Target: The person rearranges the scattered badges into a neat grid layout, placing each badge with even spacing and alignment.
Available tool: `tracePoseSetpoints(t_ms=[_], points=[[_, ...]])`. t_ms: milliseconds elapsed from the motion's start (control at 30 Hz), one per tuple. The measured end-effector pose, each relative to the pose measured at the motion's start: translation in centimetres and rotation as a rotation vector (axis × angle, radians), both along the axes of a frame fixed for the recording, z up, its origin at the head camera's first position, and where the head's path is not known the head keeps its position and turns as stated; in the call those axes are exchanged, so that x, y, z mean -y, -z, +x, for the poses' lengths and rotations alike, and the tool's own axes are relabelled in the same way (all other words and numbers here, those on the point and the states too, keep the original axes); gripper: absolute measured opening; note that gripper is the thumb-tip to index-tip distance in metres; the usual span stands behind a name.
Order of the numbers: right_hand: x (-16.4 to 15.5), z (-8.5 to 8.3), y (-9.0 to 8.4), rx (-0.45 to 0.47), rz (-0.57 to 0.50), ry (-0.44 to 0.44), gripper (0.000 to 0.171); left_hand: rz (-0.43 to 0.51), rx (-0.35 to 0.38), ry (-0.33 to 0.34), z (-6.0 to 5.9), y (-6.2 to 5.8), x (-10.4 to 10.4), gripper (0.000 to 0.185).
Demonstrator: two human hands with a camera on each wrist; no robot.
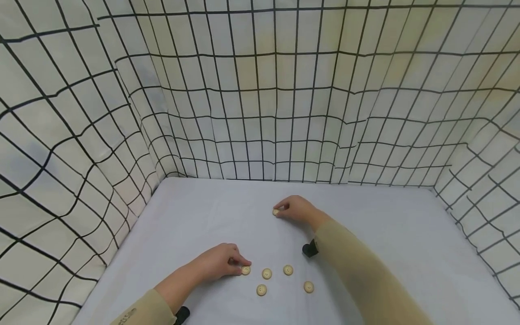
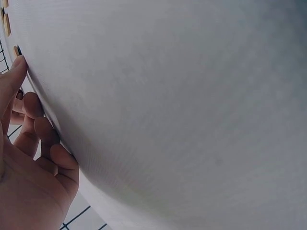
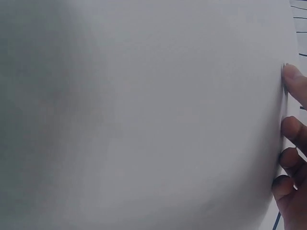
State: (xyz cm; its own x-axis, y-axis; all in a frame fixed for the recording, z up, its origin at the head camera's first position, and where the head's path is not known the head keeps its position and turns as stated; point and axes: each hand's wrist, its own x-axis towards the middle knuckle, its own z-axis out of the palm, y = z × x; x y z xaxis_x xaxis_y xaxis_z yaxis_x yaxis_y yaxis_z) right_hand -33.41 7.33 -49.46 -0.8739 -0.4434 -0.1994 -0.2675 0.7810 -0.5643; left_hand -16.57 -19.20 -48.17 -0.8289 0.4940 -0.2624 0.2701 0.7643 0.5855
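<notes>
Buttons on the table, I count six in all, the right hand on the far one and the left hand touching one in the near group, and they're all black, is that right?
Not black. The head view shows six buttons, all cream. The right hand is on the far button, and the left hand touches the near button.

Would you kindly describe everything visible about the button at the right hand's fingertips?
The button is small, round and pale cream, with tiny dark holes at its centre, perhaps wood or plastic. It lies on the grey table, far from the five others, at the fingertips of the right hand; a pinch or a mere touch, the pictures cannot settle.
</notes>
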Motion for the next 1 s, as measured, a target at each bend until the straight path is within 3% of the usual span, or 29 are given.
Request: tracePoseSetpoints(t_ms=[567,1000], points=[[0.18,-0.44,0.36,-0.012,0.036,0.017,0.034,0.022,-0.027,0.008,0.16,-0.16,0.09,0.026],[-0.5,-0.08,-0.47,0.021,-0.022,0.018,0.038,0.015,-0.009,-0.005,0.17,-0.16,-0.01,0.026]])
